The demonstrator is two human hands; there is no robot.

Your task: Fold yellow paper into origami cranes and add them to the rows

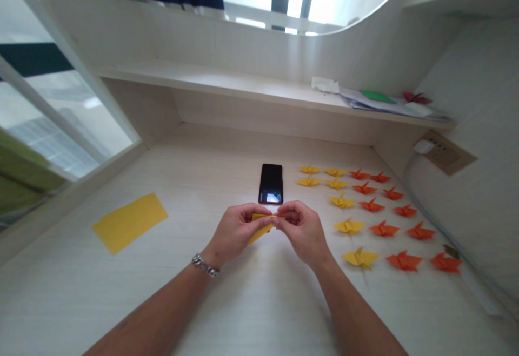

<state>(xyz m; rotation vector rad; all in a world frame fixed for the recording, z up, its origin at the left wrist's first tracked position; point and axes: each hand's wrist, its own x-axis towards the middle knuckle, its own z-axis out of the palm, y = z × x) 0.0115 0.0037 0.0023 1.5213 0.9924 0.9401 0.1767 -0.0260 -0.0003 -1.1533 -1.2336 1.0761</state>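
Observation:
Between my two hands, above the middle of the desk, is a small folded piece of yellow origami paper (261, 233). My left hand (239, 229) pinches its left part between thumb and fingers; a chain bracelet (206, 265) circles that wrist. My right hand (300, 229) pinches the paper's other end, and the thumbs nearly meet. Fingers cover much of the folds. Just beyond my hands lies a black phone (271, 183). To the right stand rows of folded paper cranes, yellow ones (349, 227) nearer me and orange ones (384, 229) farther right.
Flat yellow paper sheets (130, 223) lie at the left of the desk (194, 172). A shelf (227, 87) runs across the back, with papers (389, 105) at its right. A cable (438, 215) drops from a wall socket (446, 152) along the right edge.

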